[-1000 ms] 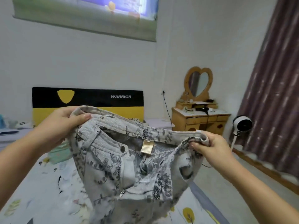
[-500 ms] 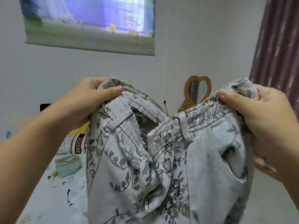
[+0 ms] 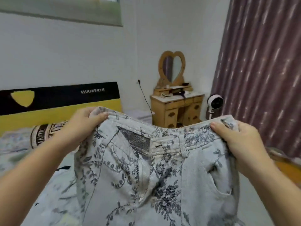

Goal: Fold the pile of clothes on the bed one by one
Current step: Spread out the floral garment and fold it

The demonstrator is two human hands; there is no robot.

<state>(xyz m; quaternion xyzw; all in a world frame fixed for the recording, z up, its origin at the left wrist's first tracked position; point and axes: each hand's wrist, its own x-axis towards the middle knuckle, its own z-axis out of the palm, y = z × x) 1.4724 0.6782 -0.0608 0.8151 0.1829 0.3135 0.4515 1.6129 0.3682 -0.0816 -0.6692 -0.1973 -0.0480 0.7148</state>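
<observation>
I hold up a pair of light grey trousers (image 3: 162, 173) with a dark floral print, front facing me, stretched wide by the waistband. My left hand (image 3: 83, 126) pinches the left end of the waistband. My right hand (image 3: 239, 144) grips the right end, near a side pocket. The fly is unbuttoned and its flap hangs open. The legs drop out of view at the bottom. The bed (image 3: 53, 193), with a pale patterned sheet, lies below and to the left.
A pillow with printed letters (image 3: 44, 131) lies by the black and yellow headboard (image 3: 61, 98). A wooden dressing table (image 3: 177, 108) with a heart mirror stands at the back right. A small white fan (image 3: 215, 103) and a purple curtain (image 3: 260, 75) are on the right.
The trousers were raised and then lowered. The waistband, bunched a second ago, is now pulled straight and wide between my hands. The view has tilted back down toward the bed.
</observation>
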